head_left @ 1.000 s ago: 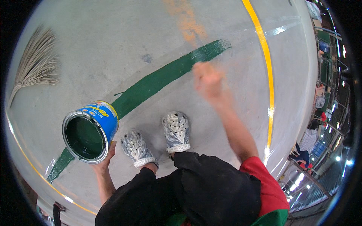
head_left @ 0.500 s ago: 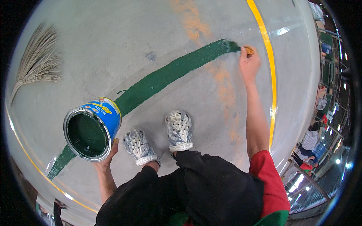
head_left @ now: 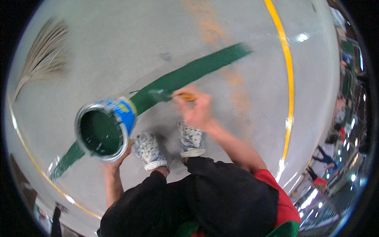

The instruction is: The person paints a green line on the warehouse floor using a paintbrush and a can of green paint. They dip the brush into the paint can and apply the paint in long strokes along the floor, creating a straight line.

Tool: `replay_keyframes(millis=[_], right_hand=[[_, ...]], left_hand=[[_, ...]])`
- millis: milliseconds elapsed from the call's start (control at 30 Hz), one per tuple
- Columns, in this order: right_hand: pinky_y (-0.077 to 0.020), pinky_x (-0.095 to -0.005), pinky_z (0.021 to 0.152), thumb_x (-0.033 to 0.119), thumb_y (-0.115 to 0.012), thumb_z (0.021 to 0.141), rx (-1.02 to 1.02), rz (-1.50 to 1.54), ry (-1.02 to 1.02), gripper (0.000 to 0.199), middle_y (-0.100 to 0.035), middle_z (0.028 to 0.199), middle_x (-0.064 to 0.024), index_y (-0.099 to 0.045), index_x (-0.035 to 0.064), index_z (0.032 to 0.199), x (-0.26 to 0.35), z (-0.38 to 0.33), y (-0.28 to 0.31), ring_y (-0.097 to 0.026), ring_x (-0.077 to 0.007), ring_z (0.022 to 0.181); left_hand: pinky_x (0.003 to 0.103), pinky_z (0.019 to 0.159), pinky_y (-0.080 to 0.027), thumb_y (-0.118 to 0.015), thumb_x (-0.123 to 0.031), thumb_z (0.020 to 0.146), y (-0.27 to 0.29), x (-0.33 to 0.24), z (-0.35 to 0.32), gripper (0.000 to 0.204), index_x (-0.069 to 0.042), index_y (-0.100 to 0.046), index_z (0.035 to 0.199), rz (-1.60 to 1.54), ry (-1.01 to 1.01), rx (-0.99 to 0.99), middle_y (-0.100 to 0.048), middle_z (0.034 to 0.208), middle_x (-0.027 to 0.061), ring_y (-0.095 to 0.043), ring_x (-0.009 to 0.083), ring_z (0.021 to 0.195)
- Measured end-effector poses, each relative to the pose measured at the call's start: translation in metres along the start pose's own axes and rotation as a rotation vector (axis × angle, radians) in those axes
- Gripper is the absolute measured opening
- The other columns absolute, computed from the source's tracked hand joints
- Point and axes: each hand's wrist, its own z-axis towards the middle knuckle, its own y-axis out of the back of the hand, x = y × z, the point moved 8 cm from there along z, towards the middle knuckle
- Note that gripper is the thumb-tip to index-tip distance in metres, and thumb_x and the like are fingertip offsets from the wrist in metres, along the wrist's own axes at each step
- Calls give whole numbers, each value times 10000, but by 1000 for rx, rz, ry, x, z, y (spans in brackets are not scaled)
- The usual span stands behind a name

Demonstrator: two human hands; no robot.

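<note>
My left hand (head_left: 117, 158) grips a blue paint can (head_left: 125, 113) from below, its fingers mostly hidden under it. The can is tilted so its round mouth faces me, and dark green paint (head_left: 101, 132) fills the inside. In my right hand (head_left: 196, 108) is a paintbrush (head_left: 185, 96) with a yellow-brown handle, pinched between thumb and fingers. Its bristles, blurred by motion, are over the green painted stripe (head_left: 197, 71), to the right of the can. Whether they touch the floor I cannot tell. The stripe runs diagonally from lower left to upper right.
A straw broom (head_left: 45, 53) lies on the grey floor (head_left: 118, 47) at the far left. A yellow line (head_left: 287, 63) runs down the right side, another (head_left: 35, 162) along the lower left. My patterned clogs (head_left: 149, 150) stand just below the stripe. People and clutter show at the right rim.
My right hand has brought the brush from the stripe's upper right end back down and left, nearer the can. The can sits slightly further right and higher in view.
</note>
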Motion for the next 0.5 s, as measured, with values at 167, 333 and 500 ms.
replay_keyframes(millis=[167, 333, 500], right_hand=[[-551, -406, 706, 411, -668, 905, -214, -329, -94, 441, -674, 986, -181, -634, 16, 1099, -59, 44, 154, -669, -295, 841], [-567, -424, 773, 412, -653, 949, -321, -817, 93, 487, -697, 1101, -213, -634, -11, 1190, -110, 80, 242, -685, -342, 930], [-577, -343, 795, 149, -623, 1010, -151, -887, 169, 214, -723, 1084, -168, -686, -19, 1128, -69, 57, 106, -714, -290, 929]], left_hand=[[463, 1159, -352, -1000, -393, 534, 14, -76, -3, 1227, -32, -324, 1492, -224, -475, -185, -430, 1488, 167, -427, 322, 1373], [439, 1193, -326, -1016, -325, 498, 9, -105, 5, 1303, -41, -258, 1519, -588, -714, -306, -372, 1513, 182, -389, 332, 1424], [434, 1173, -355, -1013, -315, 490, 3, -100, -1, 1298, -50, -262, 1515, -591, -726, -342, -375, 1500, 184, -391, 339, 1417]])
